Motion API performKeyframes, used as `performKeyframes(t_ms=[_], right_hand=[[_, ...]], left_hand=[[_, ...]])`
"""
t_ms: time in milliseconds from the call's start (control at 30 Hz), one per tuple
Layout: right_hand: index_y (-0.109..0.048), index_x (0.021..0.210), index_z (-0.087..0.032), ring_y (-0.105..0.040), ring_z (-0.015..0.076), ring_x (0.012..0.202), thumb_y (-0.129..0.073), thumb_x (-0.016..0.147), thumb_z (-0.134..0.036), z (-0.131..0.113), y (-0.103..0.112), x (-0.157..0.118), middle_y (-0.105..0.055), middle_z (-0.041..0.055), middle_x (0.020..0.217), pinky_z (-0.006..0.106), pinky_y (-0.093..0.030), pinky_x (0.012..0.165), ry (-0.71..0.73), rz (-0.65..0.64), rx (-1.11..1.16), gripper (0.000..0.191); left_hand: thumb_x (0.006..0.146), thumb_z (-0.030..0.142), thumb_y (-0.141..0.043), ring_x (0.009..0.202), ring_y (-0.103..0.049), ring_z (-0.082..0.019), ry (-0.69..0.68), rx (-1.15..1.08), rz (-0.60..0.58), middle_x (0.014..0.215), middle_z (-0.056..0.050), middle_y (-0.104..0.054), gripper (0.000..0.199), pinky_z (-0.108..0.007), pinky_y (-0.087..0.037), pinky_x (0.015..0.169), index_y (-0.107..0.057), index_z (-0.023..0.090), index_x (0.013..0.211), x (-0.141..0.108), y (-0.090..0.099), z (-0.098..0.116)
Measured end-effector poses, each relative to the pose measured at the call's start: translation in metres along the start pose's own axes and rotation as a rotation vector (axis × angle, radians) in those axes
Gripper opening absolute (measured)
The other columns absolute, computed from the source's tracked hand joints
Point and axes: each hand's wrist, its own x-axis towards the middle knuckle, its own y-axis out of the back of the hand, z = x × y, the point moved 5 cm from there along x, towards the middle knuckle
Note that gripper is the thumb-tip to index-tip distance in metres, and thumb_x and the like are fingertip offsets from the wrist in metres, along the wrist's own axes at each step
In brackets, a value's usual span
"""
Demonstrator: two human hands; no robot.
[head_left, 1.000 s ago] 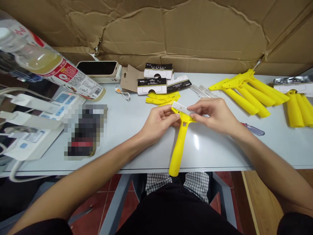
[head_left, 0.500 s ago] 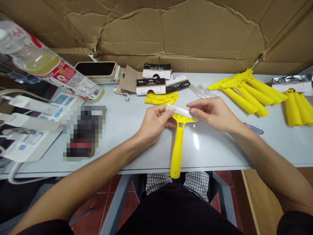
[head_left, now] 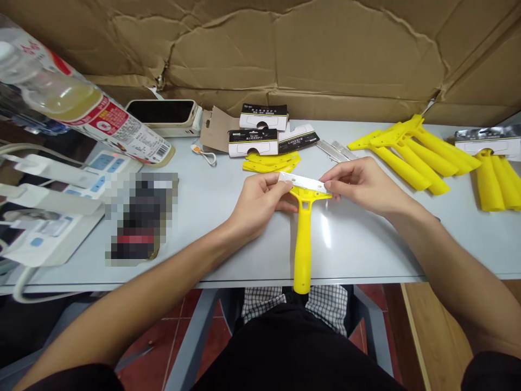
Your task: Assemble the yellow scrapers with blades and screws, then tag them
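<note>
A yellow plastic scraper handle (head_left: 302, 247) hangs over the table's front edge, its wide head away from me. Across that head lies a flat metal blade (head_left: 306, 181) with small holes. My left hand (head_left: 264, 201) grips the left end of the head, thumb pressed on the blade. At the other end, my right hand (head_left: 358, 184) pinches the blade's right tip between thumb and fingers. Behind the hands lie loose yellow strips (head_left: 272, 161), and a few more metal blades (head_left: 336, 151) rest beyond my right hand.
Black-and-white card packages (head_left: 253, 144) lie at the back. Several yellow handles (head_left: 411, 155) are piled at right, near more handles under a package (head_left: 490, 182). On the left are a bottle (head_left: 109, 122), a power strip (head_left: 57, 239), a phone (head_left: 163, 115) and a blurred-out object (head_left: 140, 222).
The scraper handle has swung slightly to the right. My right hand has shifted a little right along the blade, whose face and holes now show more plainly.
</note>
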Motion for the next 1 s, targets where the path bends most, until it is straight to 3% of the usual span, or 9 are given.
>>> performKeyframes(t_ms=[167, 500, 600, 700, 800, 900, 1000], right_hand=[[-0.079, 0.087, -0.02, -0.063, 0.0128, 0.056, -0.082, 0.084, -0.025, 0.004, -0.005, 0.0, -0.072, -0.0012, 0.065, 0.03, -0.053, 0.058, -0.023, 0.037, 0.019, 0.007], [-0.083, 0.091, -0.017, -0.065, 0.013, 0.059, -0.092, 0.086, -0.043, 0.006, -0.013, -0.002, -0.076, 0.0028, 0.071, 0.031, -0.056, 0.062, -0.065, -0.055, 0.154, 0.028], [-0.083, 0.089, -0.017, -0.062, 0.0126, 0.058, -0.093, 0.085, -0.045, 0.009, -0.01, -0.002, -0.073, 0.002, 0.067, 0.03, -0.053, 0.059, -0.069, -0.01, 0.139, 0.03], [-0.083, 0.087, -0.017, -0.061, 0.0121, 0.057, -0.093, 0.086, -0.043, 0.01, -0.008, -0.001, -0.071, 0.0012, 0.066, 0.029, -0.05, 0.057, -0.065, 0.01, 0.118, 0.028], [-0.083, 0.086, -0.018, -0.06, 0.0116, 0.057, -0.09, 0.087, -0.038, 0.011, -0.005, 0.0, -0.07, 0.0002, 0.064, 0.029, -0.049, 0.056, -0.064, 0.032, 0.103, 0.022], [-0.083, 0.087, -0.017, -0.058, 0.011, 0.055, -0.09, 0.085, -0.032, 0.014, -0.005, 0.001, -0.068, -0.0002, 0.061, 0.027, -0.049, 0.055, -0.089, 0.075, 0.148, 0.017], [-0.082, 0.094, -0.017, -0.061, 0.0122, 0.057, -0.091, 0.082, -0.028, 0.019, -0.008, 0.003, -0.072, 0.0022, 0.069, 0.028, -0.054, 0.053, -0.167, 0.153, 0.307, 0.018]], left_hand=[[0.087, 0.027, -0.078, 0.091, -0.082, -0.024, -0.014, -0.01, 0.002, 0.107, -0.016, -0.086, 0.018, -0.029, -0.068, 0.066, -0.08, 0.01, 0.094, 0.001, 0.001, 0.0], [0.091, 0.028, -0.072, 0.091, -0.081, -0.023, -0.035, -0.02, 0.022, 0.107, -0.015, -0.085, 0.017, -0.032, -0.068, 0.07, -0.078, 0.012, 0.093, 0.0, 0.002, 0.002], [0.089, 0.027, -0.073, 0.076, -0.076, -0.019, 0.017, -0.041, 0.005, 0.099, -0.014, -0.083, 0.016, -0.029, -0.064, 0.06, -0.077, 0.012, 0.091, 0.003, 0.003, 0.001], [0.086, 0.024, -0.074, 0.058, -0.063, -0.012, 0.037, -0.049, 0.044, 0.083, -0.009, -0.076, 0.012, -0.023, -0.052, 0.044, -0.076, 0.012, 0.083, 0.009, 0.01, 0.004], [0.082, 0.018, -0.077, 0.051, -0.056, -0.01, 0.032, 0.007, 0.041, 0.065, -0.004, -0.065, 0.011, -0.02, -0.045, 0.04, -0.076, 0.012, 0.073, 0.014, 0.016, 0.009], [0.083, 0.015, -0.078, 0.052, -0.059, -0.01, 0.054, 0.05, 0.005, 0.061, -0.004, -0.065, 0.012, -0.021, -0.051, 0.045, -0.078, 0.011, 0.071, 0.017, 0.017, 0.01], [0.083, 0.013, -0.078, 0.057, -0.065, -0.01, 0.034, 0.033, 0.048, 0.072, -0.006, -0.072, 0.011, -0.021, -0.058, 0.053, -0.079, 0.01, 0.072, 0.02, 0.02, 0.009]])
